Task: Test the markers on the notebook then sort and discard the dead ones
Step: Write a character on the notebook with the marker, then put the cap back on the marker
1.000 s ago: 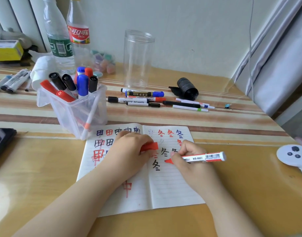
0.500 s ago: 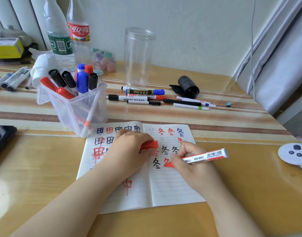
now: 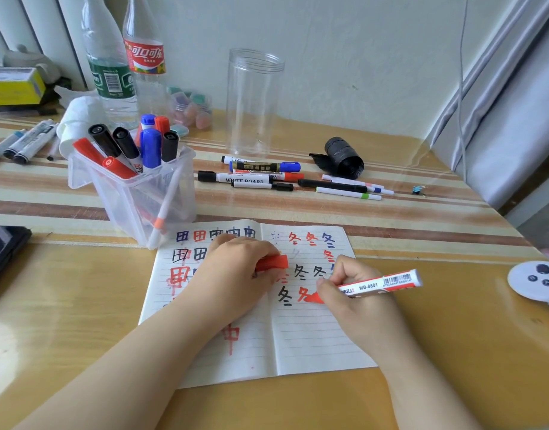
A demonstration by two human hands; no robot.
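An open lined notebook (image 3: 310, 346) lies in front of me, covered in red, blue and black test characters. My right hand (image 3: 357, 299) grips a red whiteboard marker (image 3: 378, 283), its tip on the right page beside a fresh red character. My left hand (image 3: 236, 274) rests on the notebook's fold and holds the red marker cap (image 3: 274, 262). A clear plastic holder (image 3: 136, 193) with several capped markers stands at the notebook's upper left. A row of several markers (image 3: 257, 176) lies on the table behind the notebook.
A tall clear empty jar (image 3: 254, 103) stands at the back. Two plastic bottles (image 3: 127, 63) stand back left, with more markers (image 3: 27, 144) lying at the far left. A black roll (image 3: 344, 158), a white controller (image 3: 537, 282) and a dark device (image 3: 3, 246) lie around.
My right hand has moved the marker tip over the right page, and a red character now stands where the page was bare. My left hand kept still with the cap.
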